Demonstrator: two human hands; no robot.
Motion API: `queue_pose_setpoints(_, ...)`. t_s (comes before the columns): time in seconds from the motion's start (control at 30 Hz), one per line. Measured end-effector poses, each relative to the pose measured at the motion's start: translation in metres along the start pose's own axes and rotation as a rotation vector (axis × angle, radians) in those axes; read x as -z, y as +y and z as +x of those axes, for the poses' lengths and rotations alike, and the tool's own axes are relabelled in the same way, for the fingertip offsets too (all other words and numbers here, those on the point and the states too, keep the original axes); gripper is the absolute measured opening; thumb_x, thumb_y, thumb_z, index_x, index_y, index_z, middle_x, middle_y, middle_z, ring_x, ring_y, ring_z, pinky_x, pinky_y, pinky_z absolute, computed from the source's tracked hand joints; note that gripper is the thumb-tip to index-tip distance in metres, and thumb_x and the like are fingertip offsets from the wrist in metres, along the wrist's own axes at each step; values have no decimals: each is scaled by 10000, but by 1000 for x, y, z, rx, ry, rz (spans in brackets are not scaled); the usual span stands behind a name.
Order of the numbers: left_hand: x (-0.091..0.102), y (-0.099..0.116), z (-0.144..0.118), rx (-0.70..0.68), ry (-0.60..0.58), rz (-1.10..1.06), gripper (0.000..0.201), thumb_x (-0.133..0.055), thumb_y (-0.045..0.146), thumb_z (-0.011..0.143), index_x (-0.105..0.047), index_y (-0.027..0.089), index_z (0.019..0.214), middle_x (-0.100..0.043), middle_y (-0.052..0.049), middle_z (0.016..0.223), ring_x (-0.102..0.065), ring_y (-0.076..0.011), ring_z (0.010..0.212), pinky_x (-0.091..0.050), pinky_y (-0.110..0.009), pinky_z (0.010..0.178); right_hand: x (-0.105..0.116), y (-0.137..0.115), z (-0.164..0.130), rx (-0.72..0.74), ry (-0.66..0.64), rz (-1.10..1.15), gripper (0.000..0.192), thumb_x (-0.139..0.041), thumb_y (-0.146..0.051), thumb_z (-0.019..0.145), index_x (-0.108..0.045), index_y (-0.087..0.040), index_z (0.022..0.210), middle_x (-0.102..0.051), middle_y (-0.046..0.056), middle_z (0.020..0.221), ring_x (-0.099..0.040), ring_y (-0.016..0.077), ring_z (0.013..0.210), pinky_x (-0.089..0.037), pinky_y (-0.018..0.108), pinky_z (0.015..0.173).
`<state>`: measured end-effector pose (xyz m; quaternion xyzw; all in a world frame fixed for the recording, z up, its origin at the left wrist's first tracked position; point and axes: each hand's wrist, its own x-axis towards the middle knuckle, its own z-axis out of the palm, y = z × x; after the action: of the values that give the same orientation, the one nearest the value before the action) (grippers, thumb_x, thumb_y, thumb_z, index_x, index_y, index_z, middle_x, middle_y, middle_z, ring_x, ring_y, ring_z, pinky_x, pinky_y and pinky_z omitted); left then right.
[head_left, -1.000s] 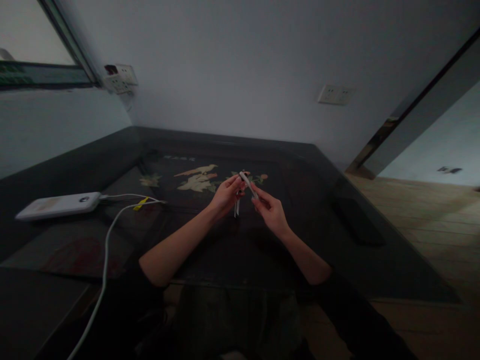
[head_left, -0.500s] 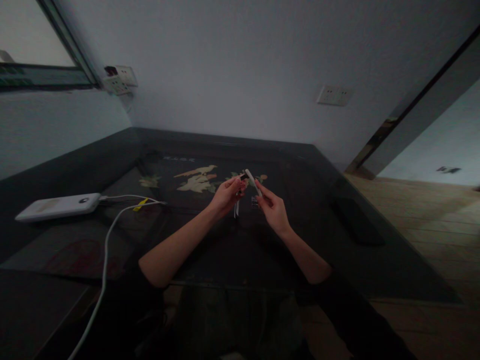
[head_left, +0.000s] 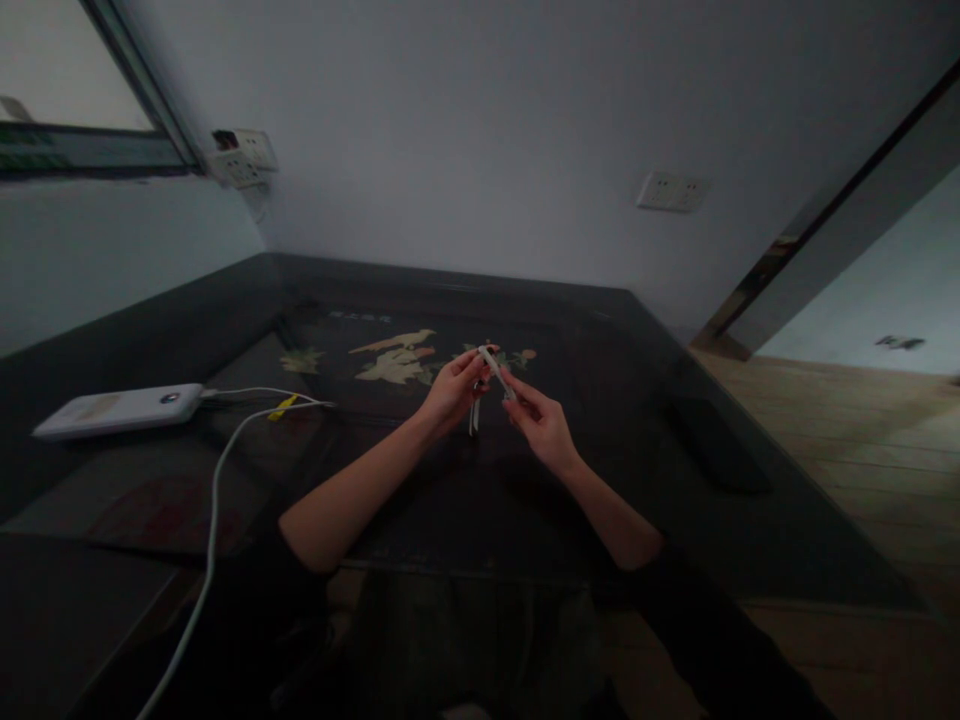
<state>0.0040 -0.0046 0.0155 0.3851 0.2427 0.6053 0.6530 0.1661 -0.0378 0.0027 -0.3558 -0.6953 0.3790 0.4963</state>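
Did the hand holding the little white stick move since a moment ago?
Yes. The right hand brought the small white stick leftward against the left hand, judged against the bird picture on the dark table.

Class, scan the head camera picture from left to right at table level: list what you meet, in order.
White power bank → yellow tag on the cable → left hand → small white strip pinched by both hands → right hand → dark flat object on the table.

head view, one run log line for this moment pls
left hand: pinches white strip | right hand: pinches white strip other end | over dark table | power bank left, cabled
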Motion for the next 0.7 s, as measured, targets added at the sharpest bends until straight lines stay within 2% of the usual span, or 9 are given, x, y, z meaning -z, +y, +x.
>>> queue_pose_setpoints(0.2, 3, -3, 1, 7, -5, 18, 420, -845, 422, 649, -748, 181, 980, -632, 5, 745, -552, -68, 649, -444, -168, 603, 3, 1, 2, 10, 30, -28, 453, -575, -310, 867, -629, -220, 1308, -697, 84, 1172, -526, 118, 617, -450, 262, 544)
queue_pose_setpoints(0.37, 6, -4, 2, 18, 14, 8, 427, -869, 407, 608, -746, 182, 949, -662, -8, 788, -578, -85, 683, -461, -187, 619, 5, 1, 5, -7, 65, -52, 489, -566, -304, 873, -585, -217, 1354, -708, 78, 1123, -512, 118, 591, -456, 269, 537)
queue_pose_setpoints(0.53, 6, -4, 1, 21, 20, 2, 413, -875, 404, 600, -739, 172, 914, -661, -8, 789, -581, -83, 681, -468, -193, 623, 6, 3, 5, -2, 98, -46, 488, -567, -300, 869, -591, -213, 1349, -693, 90, 1179, -531, 123, 611, -470, 273, 544)
queue_pose_setpoints(0.7, 3, -3, 0, 16, 17, 3, 488, -899, 422, 547, -746, 191, 948, -648, 5, 777, -573, -80, 680, -463, -186, 623, 4, 2, 4, 4, 79, -23, 497, -578, -295, 865, -587, -204, 1353, -701, 92, 1160, -479, 97, 545, -442, 264, 506)
